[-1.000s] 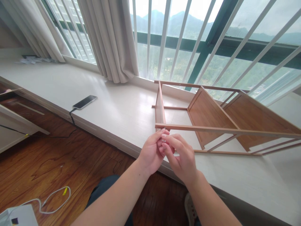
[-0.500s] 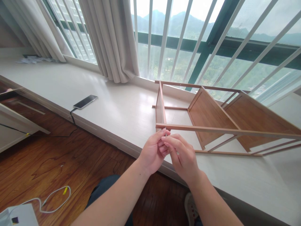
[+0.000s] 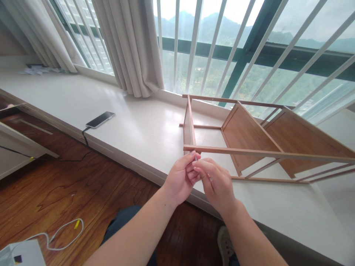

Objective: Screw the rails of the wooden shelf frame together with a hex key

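Hands, left (image 3: 180,179) and right (image 3: 217,183), fingertips pinched together on a small pin (image 3: 195,158).

Bare forearms, no sleeves; dark blue trousers (image 3: 124,221).

- A tiny pale piece (image 3: 195,158) is showing between the fingertips of the left hand (image 3: 180,179) and right hand (image 3: 217,184); it is too small to identify.
- The wooden rack (image 3: 249,136) is running off the right edge, hiding its far end.
- The white box (image 3: 22,255) is being cut by the bottom-left corner.
- The phone (image 3: 100,119) cable is dropping out of sight below the ledge (image 3: 138,125).
- The papers (image 3: 39,69) by the far curtain are staying too blurred to read.
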Motion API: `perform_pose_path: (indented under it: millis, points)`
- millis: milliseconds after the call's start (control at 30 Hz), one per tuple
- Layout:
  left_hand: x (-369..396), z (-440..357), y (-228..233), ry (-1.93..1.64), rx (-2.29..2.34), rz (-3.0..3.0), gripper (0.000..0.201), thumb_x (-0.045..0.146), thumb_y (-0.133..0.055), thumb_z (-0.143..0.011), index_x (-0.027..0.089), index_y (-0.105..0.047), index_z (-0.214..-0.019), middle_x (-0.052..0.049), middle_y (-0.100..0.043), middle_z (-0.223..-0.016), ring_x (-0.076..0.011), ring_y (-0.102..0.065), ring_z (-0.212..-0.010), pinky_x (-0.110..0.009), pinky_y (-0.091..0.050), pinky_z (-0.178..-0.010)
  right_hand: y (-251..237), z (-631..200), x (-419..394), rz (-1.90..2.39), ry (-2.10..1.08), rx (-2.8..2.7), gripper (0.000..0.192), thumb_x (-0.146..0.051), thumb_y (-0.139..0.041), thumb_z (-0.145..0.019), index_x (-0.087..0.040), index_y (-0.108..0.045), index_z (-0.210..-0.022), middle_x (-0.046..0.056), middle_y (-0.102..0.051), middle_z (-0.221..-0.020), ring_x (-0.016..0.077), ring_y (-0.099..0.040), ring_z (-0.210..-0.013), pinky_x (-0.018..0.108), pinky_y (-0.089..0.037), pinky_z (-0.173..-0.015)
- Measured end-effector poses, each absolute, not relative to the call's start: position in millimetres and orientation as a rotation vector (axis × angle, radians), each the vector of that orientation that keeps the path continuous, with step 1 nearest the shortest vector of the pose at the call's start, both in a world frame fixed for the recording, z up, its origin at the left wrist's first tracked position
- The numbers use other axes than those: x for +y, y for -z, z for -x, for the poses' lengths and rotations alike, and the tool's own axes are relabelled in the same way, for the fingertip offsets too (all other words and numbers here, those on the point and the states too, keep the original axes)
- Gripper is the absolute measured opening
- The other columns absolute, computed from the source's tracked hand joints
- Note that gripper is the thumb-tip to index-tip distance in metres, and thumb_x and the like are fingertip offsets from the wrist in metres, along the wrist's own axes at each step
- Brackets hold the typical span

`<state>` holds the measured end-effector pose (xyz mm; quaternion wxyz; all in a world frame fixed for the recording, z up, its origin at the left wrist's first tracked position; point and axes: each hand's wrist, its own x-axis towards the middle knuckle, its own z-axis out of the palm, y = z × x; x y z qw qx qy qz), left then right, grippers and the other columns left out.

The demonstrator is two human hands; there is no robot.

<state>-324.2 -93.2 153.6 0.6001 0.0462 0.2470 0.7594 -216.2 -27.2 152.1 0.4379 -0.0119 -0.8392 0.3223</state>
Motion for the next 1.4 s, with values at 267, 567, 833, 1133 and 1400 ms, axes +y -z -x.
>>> perform_pose_path:
  millis: [267,567,833,1133,1400]
  points:
    - [-94,325,-151,-1.762,0.609,-0.125,0.025,0.034,-0.081,-0.08,0.013,-0.067,-0.079,0.011,-0.027,-0.051,-0.0027,-0.027,-0.046,-0.015,-0.029,-0.044,-150,217,-27,0.037,-0.743,-2.044,0.039,0.006,-0.054,-0.092,-0.023,-0.063,-0.115,0.002,-0.071,-0.095,0.0121,-0.068,-0.083,0.023,-0.056,-0.072]
    - [-95,325,-152,-1.769,0.632,-0.129,0.026,0.034,-0.081,-0.078,0.013,-0.067,-0.077,0.011,-0.026,-0.052,-0.0024,-0.028,-0.046,-0.015,-0.029,-0.044,-146,217,-26,0.094,-0.662,-2.011,0.026,-0.003,-0.06,-0.093,-0.024,-0.064,-0.108,0.003,-0.074,-0.09,0.0155,-0.071,-0.08,0.027,-0.058,-0.069]
    - [-96,324,-153,-1.763,0.647,-0.118,0.027,0.035,-0.083,-0.076,0.013,-0.067,-0.078,0.011,-0.027,-0.052,-0.0024,-0.029,-0.046,-0.015,-0.029,-0.044,-144,217,-25,0.086,-0.658,-1.985,0.026,-0.002,-0.062,-0.091,-0.024,-0.064,-0.106,0.003,-0.072,-0.091,0.0162,-0.072,-0.082,0.028,-0.06,-0.069]
    - [-96,325,-152,-1.759,0.651,-0.11,0.028,0.035,-0.084,-0.075,0.013,-0.067,-0.078,0.011,-0.028,-0.052,-0.002,-0.031,-0.045,-0.014,-0.029,-0.043,-143,218,-24,0.076,-0.652,-1.993,0.024,-0.003,-0.061,-0.093,-0.023,-0.062,-0.106,0.003,-0.07,-0.092,0.015,-0.069,-0.081,0.027,-0.058,-0.068]
    - [-95,324,-154,-1.778,0.678,-0.134,0.034,0.041,-0.086,-0.072,0.014,-0.066,-0.077,0.011,-0.03,-0.051,-0.0026,-0.031,-0.045,-0.014,-0.03,-0.043,-145,216,-30,0.322,-0.767,-1.95,0.007,-0.021,-0.066,-0.094,-0.021,-0.06,-0.091,0.0,-0.064,-0.077,0.0123,-0.058,-0.062,0.026,-0.049,-0.058]
